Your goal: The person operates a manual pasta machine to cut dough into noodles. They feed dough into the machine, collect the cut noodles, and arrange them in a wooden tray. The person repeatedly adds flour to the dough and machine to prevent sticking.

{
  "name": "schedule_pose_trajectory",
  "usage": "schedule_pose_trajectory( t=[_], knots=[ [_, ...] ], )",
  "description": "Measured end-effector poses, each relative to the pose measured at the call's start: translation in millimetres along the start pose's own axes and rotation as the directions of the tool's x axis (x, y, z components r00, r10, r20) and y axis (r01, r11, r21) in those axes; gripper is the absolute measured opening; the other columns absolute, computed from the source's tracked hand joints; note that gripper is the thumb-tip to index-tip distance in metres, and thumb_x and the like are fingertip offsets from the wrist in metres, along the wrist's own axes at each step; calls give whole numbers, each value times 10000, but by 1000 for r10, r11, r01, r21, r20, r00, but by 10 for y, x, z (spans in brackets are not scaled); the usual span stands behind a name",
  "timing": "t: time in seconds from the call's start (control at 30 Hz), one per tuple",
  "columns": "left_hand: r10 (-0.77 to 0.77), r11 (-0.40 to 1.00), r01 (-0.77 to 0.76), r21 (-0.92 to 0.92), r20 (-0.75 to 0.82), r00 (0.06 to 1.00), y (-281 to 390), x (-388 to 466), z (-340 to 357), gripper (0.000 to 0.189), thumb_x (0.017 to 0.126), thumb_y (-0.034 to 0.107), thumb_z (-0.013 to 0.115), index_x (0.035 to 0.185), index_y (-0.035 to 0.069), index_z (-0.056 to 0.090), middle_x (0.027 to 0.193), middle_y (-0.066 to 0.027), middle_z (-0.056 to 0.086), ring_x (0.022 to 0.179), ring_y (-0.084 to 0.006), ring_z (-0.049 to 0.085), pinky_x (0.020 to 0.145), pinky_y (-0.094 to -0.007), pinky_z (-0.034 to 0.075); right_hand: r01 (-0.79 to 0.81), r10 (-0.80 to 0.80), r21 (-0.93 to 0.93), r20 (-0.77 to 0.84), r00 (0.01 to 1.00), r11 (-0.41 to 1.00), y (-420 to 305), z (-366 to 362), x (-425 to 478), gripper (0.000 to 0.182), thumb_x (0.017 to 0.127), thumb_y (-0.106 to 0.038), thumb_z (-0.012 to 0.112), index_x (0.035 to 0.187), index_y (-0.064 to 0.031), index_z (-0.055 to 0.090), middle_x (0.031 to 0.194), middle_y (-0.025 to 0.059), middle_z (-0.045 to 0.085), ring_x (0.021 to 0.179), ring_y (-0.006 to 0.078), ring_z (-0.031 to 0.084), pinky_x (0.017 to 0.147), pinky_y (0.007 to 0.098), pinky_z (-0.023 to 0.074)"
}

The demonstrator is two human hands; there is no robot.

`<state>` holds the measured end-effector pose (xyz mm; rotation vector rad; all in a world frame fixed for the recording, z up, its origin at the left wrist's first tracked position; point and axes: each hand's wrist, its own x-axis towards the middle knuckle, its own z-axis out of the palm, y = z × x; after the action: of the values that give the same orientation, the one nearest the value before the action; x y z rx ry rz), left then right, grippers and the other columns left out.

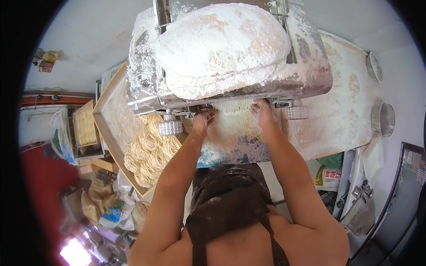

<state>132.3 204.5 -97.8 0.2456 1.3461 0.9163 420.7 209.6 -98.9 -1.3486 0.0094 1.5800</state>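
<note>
Both my hands reach under the front of a floury metal noodle machine (316,78). Between them, a row of cut noodle strands (233,105) hangs from the machine's underside above a flour-covered board (229,124). My left hand (204,119) is at the strands' left side, its fingers loosely curled; whether it touches any dough is unclear. At their right edge is my right hand (262,112), fingers spread and partly hidden by the machine. A large flour-dusted dough roll (223,50) rests on top. Knurled knobs (170,127) flank the outlet.
At left, a shallow wooden tray (109,116) holds bundled noodles (149,153). A floured worktable (339,109) extends right, with round metal sieves (383,119) along its far edge. Another noodle tray (86,123) stands farther left. Bags (114,212) crowd the lower left.
</note>
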Motion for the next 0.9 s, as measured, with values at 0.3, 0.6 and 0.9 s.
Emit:
schedule_pose_trajectory(
  t=[0.3, 0.6, 0.9],
  knots=[
    [1, 997, 2, -82, 38, 999, -5, 15, -39, 341, 697, -55, 440, 1003, 66, 529, 973, -95, 614, 915, -258, 648, 747, -378, 519, -6, 8, 68, -27, 1000, 998, 58, -52, 97, 267, 911, -196, 591, 1133, -51, 564, 1021, 61, 541, 811, 231, 572, 777, 379, 537],
    [-1, 996, 9, -88, 89, 996, -9, 21, -91, 318, 649, -48, 438, 916, 98, 530, 988, -74, 627, 982, -257, 648, 822, -401, 497, -34, 38, 72, -58, 998, 997, 33, -43, 69, 175, 903, -170, 611, 1026, -50, 580, 941, 54, 532, 781, 222, 580, 729, 370, 551],
    [-7, 991, 18, -136, 83, 997, 13, -23, -82, 312, 649, -47, 443, 915, 86, 537, 950, -68, 599, 976, -267, 657, 834, -418, 507, 49, -47, 29, -69, 996, 998, 33, 27, -17, 163, 864, -186, 641, 941, -59, 576, 882, 69, 536, 757, 216, 566, 716, 359, 526]
  ],
)
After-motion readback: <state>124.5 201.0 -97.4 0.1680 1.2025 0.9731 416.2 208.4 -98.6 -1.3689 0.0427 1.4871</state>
